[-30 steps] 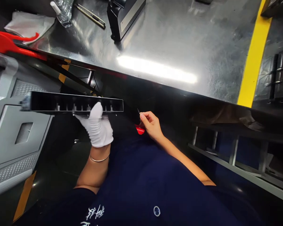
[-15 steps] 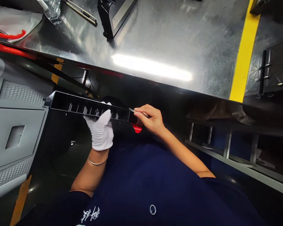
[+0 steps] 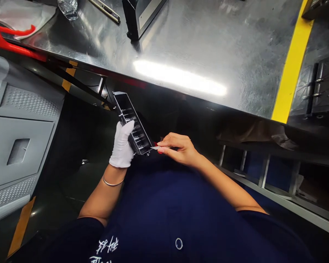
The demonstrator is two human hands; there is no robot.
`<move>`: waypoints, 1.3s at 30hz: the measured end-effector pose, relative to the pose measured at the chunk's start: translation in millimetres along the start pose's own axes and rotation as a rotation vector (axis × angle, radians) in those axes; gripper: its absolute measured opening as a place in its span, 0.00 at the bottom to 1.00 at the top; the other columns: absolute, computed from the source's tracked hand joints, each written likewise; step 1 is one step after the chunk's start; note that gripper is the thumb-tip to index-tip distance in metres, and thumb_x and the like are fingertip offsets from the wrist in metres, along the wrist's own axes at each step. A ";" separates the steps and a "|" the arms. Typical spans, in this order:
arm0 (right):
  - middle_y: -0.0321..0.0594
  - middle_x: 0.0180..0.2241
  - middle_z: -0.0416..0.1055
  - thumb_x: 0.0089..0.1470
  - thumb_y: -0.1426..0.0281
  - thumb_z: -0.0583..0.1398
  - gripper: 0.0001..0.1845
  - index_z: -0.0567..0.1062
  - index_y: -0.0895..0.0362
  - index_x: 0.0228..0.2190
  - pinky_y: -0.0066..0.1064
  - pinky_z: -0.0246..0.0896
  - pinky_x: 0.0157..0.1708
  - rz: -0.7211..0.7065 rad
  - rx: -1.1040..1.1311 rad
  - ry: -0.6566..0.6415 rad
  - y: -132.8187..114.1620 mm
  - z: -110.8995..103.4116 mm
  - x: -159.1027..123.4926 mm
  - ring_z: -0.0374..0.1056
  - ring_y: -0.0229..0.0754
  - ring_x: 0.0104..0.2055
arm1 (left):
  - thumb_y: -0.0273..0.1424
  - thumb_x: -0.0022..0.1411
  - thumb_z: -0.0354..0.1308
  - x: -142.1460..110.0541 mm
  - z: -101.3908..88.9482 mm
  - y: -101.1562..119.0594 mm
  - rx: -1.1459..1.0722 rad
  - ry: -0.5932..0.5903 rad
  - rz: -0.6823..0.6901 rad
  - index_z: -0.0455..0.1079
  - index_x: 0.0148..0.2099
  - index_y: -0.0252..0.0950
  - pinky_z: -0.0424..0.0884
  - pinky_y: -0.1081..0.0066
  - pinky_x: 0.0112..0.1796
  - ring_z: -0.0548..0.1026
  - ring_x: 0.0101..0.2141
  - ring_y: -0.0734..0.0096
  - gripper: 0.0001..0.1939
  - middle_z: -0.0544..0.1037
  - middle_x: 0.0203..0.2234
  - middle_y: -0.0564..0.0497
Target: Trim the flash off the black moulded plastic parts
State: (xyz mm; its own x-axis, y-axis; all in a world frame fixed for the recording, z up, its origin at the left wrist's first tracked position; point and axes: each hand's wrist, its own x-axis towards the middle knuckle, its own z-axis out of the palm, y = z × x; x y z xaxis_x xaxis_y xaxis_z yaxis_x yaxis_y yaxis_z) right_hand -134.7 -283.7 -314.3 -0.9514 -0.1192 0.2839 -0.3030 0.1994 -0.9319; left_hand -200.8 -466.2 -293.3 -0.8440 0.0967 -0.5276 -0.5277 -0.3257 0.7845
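Observation:
My left hand [image 3: 122, 144], in a white glove, is closed round a long, narrow black part [image 3: 142, 128]. The part is hollow like a trough, with ribs inside and small pegs along its outer side. It slants from upper left to lower right, its near end towards my body. My bare right hand [image 3: 181, 148] pinches a small, thin, pale blade [image 3: 155, 147] between thumb and fingers. The blade's tip is at the near right corner of the part; whether it touches cannot be made out. Something red shows partly behind the right fingertips.
A metal workbench [image 3: 203, 47] with yellow tape [image 3: 293, 62] runs across the top. On it are another black part [image 3: 138, 20], a pen-like tool [image 3: 105, 10] and clear plastic [image 3: 68, 8]. Red handles [image 3: 16, 47] jut over its left edge. A grey bin [image 3: 22, 142] stands left.
The black part has swung from nearly level to a steep slant, its far end turned away from me. My right hand has moved slightly down with the blade, staying by the part's end.

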 end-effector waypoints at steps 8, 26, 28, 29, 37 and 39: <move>0.40 0.28 0.76 0.56 0.66 0.65 0.07 0.81 0.56 0.32 0.27 0.67 0.27 -0.046 -0.057 0.061 17.9 -4.1 23.0 0.70 0.35 0.28 | 0.38 0.55 0.66 -16.3 2.0 -1.3 0.161 -0.182 -0.037 0.69 0.44 0.37 0.71 0.75 0.33 0.73 0.33 0.74 0.17 0.73 0.34 0.53; 0.41 0.30 0.75 0.59 0.59 0.61 0.14 0.81 0.56 0.35 0.29 0.65 0.30 -0.088 -0.242 -0.278 7.9 -63.7 47.4 0.71 0.37 0.31 | 0.44 0.53 0.66 -23.5 -49.2 22.3 0.118 -0.603 -0.679 0.66 0.52 0.38 0.70 0.76 0.19 0.70 0.22 0.75 0.27 0.74 0.35 0.48; 0.41 0.31 0.75 0.60 0.59 0.61 0.14 0.80 0.57 0.36 0.29 0.64 0.31 -0.097 -0.256 -0.363 4.2 -69.2 51.8 0.71 0.37 0.32 | 0.43 0.53 0.66 -23.1 -50.0 24.0 0.129 -0.623 -0.715 0.66 0.53 0.38 0.70 0.77 0.19 0.71 0.22 0.75 0.28 0.74 0.34 0.48; 0.41 0.31 0.75 0.60 0.59 0.61 0.14 0.80 0.57 0.36 0.29 0.64 0.31 -0.106 -0.260 -0.402 2.8 -71.5 54.4 0.71 0.37 0.32 | 0.43 0.53 0.66 -22.8 -50.0 25.1 0.143 -0.637 -0.728 0.66 0.53 0.37 0.70 0.77 0.19 0.71 0.23 0.75 0.28 0.74 0.33 0.48; 0.41 0.31 0.74 0.57 0.61 0.63 0.11 0.81 0.55 0.34 0.30 0.65 0.33 -0.177 -0.197 -0.400 13.7 -68.5 60.2 0.70 0.38 0.33 | 0.43 0.53 0.66 -24.4 -48.4 22.0 0.129 -0.774 -0.863 0.64 0.56 0.36 0.70 0.76 0.19 0.72 0.21 0.74 0.32 0.75 0.31 0.48; 0.40 0.30 0.75 0.56 0.61 0.64 0.11 0.81 0.55 0.33 0.30 0.66 0.32 -0.127 -0.111 -0.275 20.7 -57.5 52.5 0.70 0.38 0.33 | 0.46 0.54 0.64 -25.0 -47.0 17.8 0.086 -0.747 -0.860 0.64 0.55 0.34 0.68 0.75 0.17 0.71 0.19 0.73 0.32 0.75 0.29 0.48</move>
State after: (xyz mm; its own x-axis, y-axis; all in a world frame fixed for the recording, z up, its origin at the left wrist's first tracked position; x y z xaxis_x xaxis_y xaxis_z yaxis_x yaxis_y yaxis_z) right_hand -194.0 -229.9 -305.7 -0.8597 -0.4053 0.3109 -0.4371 0.2687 -0.8583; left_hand -184.6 -518.6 -281.5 -0.0312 0.8014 -0.5973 -0.9390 0.1812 0.2922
